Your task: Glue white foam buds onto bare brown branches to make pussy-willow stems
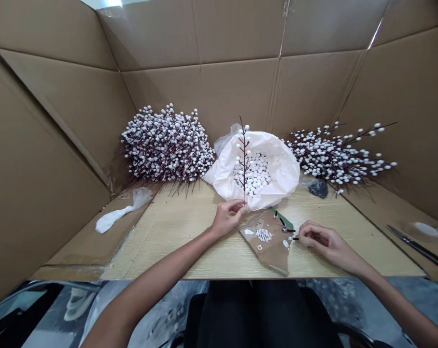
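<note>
My left hand (230, 215) pinches the lower end of a dark brown artificial berry stem (244, 162), which stands upright with white berries on some of its twigs. Behind it sits a pale plastic bag (282, 166), its mouth spread around many loose white berries (257, 179). My right hand (318, 240) is closed on a small dark stick (295, 238) at the right edge of a piece of brown cardboard (267, 251). White glue-like smears (264, 235) mark that cardboard. Several short black pieces with white blobs lie along its upper right side, near a green strip (275, 212).
A dense pile of white-berried stems (168, 142) lies at the back left, a looser pile (334, 154) at the back right. A dark lump in plastic (318, 188), a black-handled knife (419, 246) and a tape roll (427, 229) are rightward. A white plastic pouch (113, 217) lies left. Cardboard walls enclose the table.
</note>
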A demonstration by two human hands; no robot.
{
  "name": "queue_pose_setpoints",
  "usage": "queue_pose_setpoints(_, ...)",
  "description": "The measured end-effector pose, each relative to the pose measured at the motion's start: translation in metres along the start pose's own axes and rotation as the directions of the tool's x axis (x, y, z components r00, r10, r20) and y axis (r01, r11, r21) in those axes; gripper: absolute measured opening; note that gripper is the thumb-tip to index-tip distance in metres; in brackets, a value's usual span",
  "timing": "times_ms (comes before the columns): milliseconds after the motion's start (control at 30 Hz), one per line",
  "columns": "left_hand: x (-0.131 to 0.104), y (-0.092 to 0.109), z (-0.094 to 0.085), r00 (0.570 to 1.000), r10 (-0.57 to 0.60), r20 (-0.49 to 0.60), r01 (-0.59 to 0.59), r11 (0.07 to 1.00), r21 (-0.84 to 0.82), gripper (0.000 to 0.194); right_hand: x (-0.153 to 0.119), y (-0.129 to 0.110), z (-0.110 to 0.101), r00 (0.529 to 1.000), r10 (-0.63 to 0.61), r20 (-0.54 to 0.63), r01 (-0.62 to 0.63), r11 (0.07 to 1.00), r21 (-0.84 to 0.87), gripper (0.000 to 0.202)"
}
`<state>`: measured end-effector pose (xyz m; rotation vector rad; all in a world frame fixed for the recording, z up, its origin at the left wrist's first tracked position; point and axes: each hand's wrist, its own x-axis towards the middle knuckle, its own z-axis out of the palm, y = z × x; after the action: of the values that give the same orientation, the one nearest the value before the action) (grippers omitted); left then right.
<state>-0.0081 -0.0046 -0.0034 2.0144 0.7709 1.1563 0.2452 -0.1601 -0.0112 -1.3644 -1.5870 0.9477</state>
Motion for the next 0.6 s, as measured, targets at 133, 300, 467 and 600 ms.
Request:
queue_pose_setpoints(133,0.0002,-0.0006,0.0002,1.000,-0.002,0.000,0.002,1.000,-0.002,0.019,-0.0002,0.0014,0.0003,1.000,-0.005,0.005,0.005,1.000,0.003,0.026)
queue_pose_setpoints(300,-0.0001,0.0001,0.0005,1.000,-0.019,0.007,0.019,1.000,0.000,0.020,-0.0001,0.0034,0.0007,1.000,0.002,0.019,-0.002,1.000,0.003,0.025)
queue_pose_setpoints(467,-0.0010,0.0016,-0.0001,1.000,-0.029,0.004,0.029,1.000,-0.001,0.022,0.0000,0.0045,0.0002,1.000,0.002,0.029,-0.002,1.000,-0.014,0.027)
queue_pose_setpoints(600,-0.0010,0.0017,-0.0005,0.999,-0.034,0.004,0.034,0.999,-0.003,0.023,-0.0006,0.0039,0.0009,1.000,-0.004,0.021,0.005,1.000,-0.029,0.028)
